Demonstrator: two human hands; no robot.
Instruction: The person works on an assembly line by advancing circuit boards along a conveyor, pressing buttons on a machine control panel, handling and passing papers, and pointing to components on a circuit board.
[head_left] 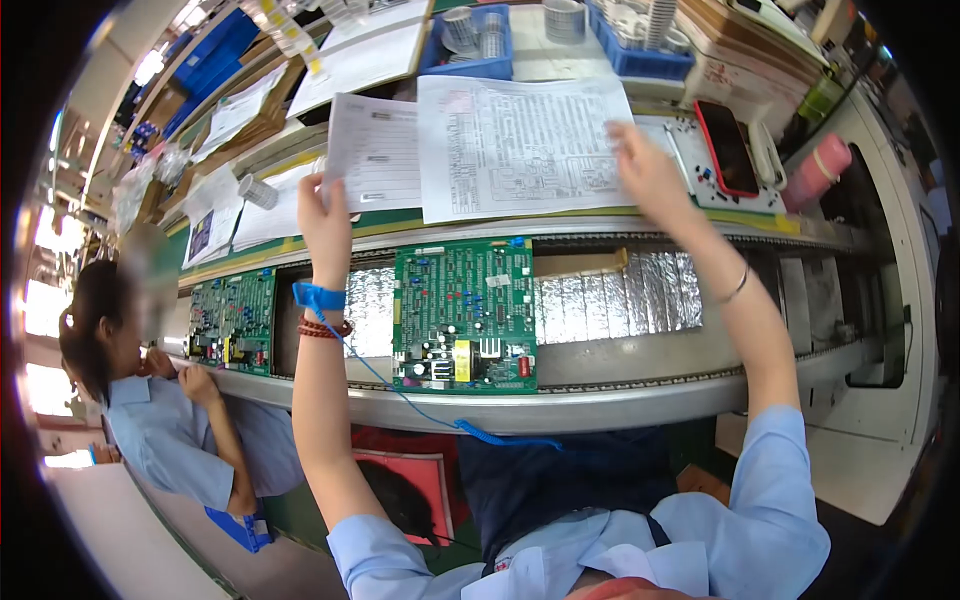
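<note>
My left hand point(325, 212) pinches the left edge of a printed paper sheet point(378, 150) above the line. Beside and partly over that sheet lies a second sheet point(520, 145), printed with a dense diagram. At its right edge my right hand point(648, 172), slightly blurred, has its fingers closed on the paper. Below the papers, a green circuit board point(465, 300) rests across the conveyor rails, with neither hand on it. A blue wrist strap point(320, 297) circles my left wrist, and its coiled cord hangs over the board's lower left corner.
A red-edged phone point(727, 148) lies on a tray with small dark parts. Blue bins point(465, 62) with tubes and cups stand behind the papers. A pink bottle point(818, 172) is at right. On the left, a co-worker point(180, 430) sits by more green boards point(232, 318).
</note>
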